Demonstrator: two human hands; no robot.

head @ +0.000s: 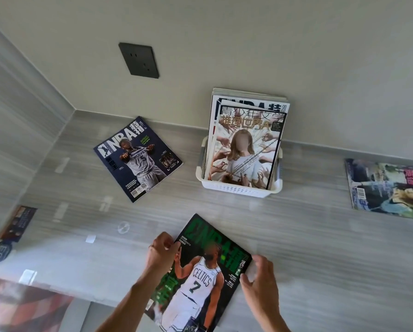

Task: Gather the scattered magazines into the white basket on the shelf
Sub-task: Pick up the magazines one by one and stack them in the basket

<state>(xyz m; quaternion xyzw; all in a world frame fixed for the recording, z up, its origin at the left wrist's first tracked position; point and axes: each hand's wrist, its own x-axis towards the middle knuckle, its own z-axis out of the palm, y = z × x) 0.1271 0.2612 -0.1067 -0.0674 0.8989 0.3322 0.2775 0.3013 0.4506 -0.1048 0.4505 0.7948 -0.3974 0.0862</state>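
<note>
The head view looks down on a grey shelf [296, 248] set into a corner, with the white basket [239, 188] standing against the far wall. Several magazines already stand upright in it, the front one a cover of hands and chains [246, 152], so part of the gathering appears done.

At the near edge lies the green magazine [200, 271], its lower part overhanging the shelf. The left hand [161, 252] sits at its left edge with fingers curled onto the cover, seemingly pinching it. The right hand [260, 281] is at the right edge, fingers bent toward the cover; whether it has a hold yet cannot be told. This looks like the pick-up of the next magazine, which still rests on the shelf, well apart from the basket.

Left to collect: the dark blue magazine [138, 159] lying flat to the left of the basket, and a pale magazine [387, 188] far right, cut off by the frame. A small dark booklet [18, 221] at the far left edge is too blurred to identify. A dark wall socket [139, 59] sits above.
</note>
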